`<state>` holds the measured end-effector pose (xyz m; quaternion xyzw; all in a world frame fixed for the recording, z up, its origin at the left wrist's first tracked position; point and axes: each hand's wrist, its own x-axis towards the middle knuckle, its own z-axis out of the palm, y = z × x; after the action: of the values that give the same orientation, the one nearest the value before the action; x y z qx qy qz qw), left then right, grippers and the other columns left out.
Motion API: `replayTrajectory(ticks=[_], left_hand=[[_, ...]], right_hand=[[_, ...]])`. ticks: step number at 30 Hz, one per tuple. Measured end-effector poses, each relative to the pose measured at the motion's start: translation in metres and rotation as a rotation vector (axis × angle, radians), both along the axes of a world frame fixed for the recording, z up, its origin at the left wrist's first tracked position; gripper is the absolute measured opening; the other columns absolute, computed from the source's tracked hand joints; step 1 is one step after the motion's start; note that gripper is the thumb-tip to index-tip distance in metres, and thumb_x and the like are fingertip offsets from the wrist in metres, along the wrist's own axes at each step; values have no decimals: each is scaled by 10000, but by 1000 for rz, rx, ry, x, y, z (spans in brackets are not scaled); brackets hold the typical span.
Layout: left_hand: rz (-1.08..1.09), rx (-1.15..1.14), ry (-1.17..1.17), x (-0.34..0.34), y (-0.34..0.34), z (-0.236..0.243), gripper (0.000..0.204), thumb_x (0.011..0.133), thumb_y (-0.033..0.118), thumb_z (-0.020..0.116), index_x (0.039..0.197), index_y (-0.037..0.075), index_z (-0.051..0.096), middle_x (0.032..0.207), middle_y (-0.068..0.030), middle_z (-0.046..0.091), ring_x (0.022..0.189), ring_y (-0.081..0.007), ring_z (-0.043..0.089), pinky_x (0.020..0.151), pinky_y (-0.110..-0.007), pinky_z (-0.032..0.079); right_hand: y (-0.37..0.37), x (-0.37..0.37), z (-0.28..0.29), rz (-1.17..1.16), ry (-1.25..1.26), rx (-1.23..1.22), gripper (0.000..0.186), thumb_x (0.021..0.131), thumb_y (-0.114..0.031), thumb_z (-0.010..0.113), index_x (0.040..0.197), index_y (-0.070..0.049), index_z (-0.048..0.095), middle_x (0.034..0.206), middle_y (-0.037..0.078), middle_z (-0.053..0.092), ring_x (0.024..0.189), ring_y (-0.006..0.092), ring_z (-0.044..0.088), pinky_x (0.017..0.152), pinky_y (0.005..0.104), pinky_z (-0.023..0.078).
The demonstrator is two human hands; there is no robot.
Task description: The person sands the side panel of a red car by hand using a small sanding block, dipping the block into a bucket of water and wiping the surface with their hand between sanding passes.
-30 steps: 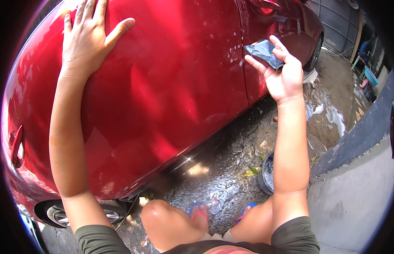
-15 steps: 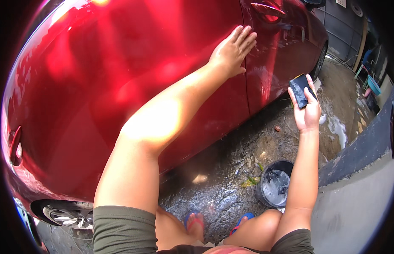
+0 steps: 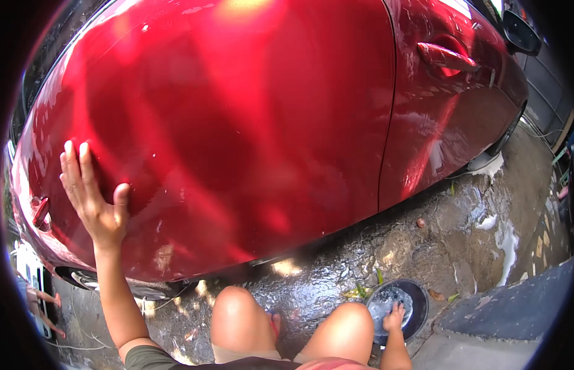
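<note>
My left hand (image 3: 96, 206) lies flat against the red car's door (image 3: 262, 179), fingers spread and nothing in them, close to the rear door handle (image 3: 41, 213). Low on the right, my right hand (image 3: 394, 317) reaches down into a dark bucket (image 3: 421, 308) of soapy water. Its fingertips are dipped in the suds, so whether they grip anything is hidden. The dark flat block it held earlier does not show.
A front door handle (image 3: 447, 57) and a side mirror (image 3: 521, 34) stick out from the car. Wet rough ground (image 3: 324, 271) with foam patches (image 3: 506, 246) runs alongside. A low wall (image 3: 503, 308) stands at right; another person's legs (image 3: 43, 305) show at far left.
My left hand has gone from the front end of the rear door leftward to its rear part. My right hand, with the dark block in it before, has dropped into the bucket.
</note>
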<state>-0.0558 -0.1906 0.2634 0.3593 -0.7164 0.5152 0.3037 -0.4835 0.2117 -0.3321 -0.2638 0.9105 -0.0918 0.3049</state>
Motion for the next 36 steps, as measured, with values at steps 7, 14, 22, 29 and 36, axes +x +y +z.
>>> replayTrajectory(ticks=[7,14,22,29,36], left_hand=[[256,-33,499,223,-6,51,518,1024,534,586,1209,51,622,1096,-140,664,1018,-325,642,894,-439,519],[340,97,478,230,-3,106,627,984,650,580,855,40,506,737,-107,468,701,-307,495,682,-450,440],[350,38,543,211,-20,82,656,964,724,531,924,69,531,729,-138,571,689,-379,601,680,-485,478],[214,-49,525,224,-25,80,564,1001,621,557,839,81,540,674,-104,594,632,-327,587,629,-462,450],[74,-14,603,225,-26,85,495,1036,514,556,860,55,608,722,-95,708,667,-250,679,666,-401,510]], right_hand=[[-27,-42,-44,-1179,-767,-516,563,1029,-352,459,1537,-110,438,1650,180,351,1473,418,389,1194,689,207],[-167,-62,242,-758,-784,-1415,560,1026,-167,553,1576,-139,453,1584,48,443,1350,183,481,1139,363,385],[-386,-13,534,351,863,-1806,650,1069,-329,524,1570,48,353,1657,259,284,1554,465,198,1267,529,162],[-417,93,541,431,901,-1525,741,1077,-489,390,1649,-54,210,1731,144,162,1598,403,77,1180,734,-56],[-421,107,554,305,811,-1550,785,1050,-508,428,1648,-49,208,1732,160,145,1606,374,56,1179,732,-54]])
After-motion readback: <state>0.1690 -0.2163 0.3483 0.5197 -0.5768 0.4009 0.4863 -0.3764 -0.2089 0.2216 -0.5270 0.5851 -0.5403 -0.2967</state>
